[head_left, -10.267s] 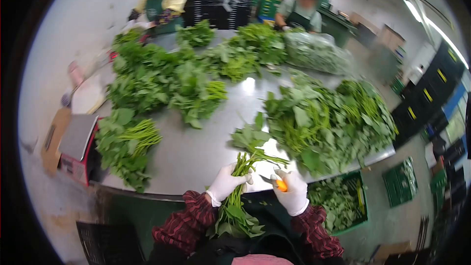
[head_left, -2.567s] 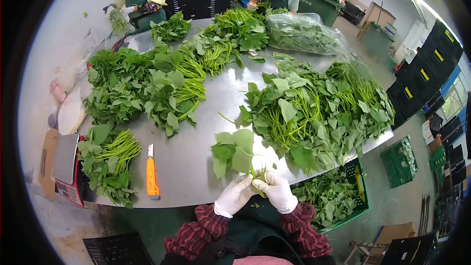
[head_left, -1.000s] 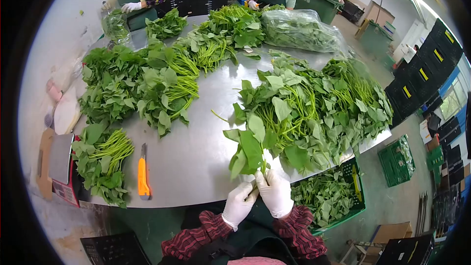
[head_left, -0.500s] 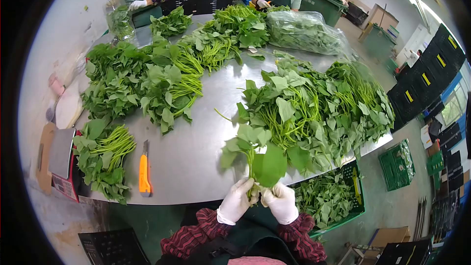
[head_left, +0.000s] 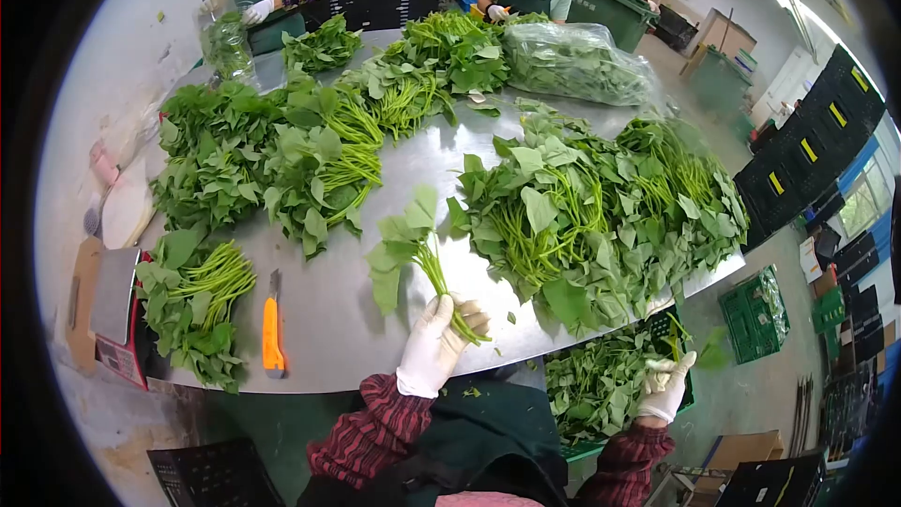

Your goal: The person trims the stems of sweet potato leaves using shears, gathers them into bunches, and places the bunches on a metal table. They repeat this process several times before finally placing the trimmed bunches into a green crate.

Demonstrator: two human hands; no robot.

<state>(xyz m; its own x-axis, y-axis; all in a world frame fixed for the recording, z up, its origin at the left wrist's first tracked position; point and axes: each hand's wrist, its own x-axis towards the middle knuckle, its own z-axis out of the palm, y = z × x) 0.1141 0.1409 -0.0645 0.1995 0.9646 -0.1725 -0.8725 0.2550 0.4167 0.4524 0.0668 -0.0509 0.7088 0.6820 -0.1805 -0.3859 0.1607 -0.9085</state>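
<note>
My left hand point(head_left: 439, 338) is closed round a small bunch of leafy green stems point(head_left: 429, 268). Its leaves point up and left over the table, and the cut ends stick out to the right of my fingers. Off the table's right front edge, my right hand point(head_left: 664, 387) is above a green crate of loose leaves, its fingers curled. A single blurred green leaf point(head_left: 715, 349) shows at these fingertips and seems pinched there. To the left, an orange box cutter point(head_left: 272, 336) lies on the metal table point(head_left: 328, 319), beside a bundle of greens point(head_left: 197, 305).
Large heaps of leafy greens lie on the right point(head_left: 601, 216) and left point(head_left: 225, 150) of the table. A filled plastic bag point(head_left: 577, 64) lies at the back. Two people in aprons stand across the table. The leaf-filled green crate point(head_left: 601, 385) sits below the edge.
My hands have come apart. The left has shifted slightly left and up with the bunch, now tilted left. The right has swung out over the crate with a leaf.
</note>
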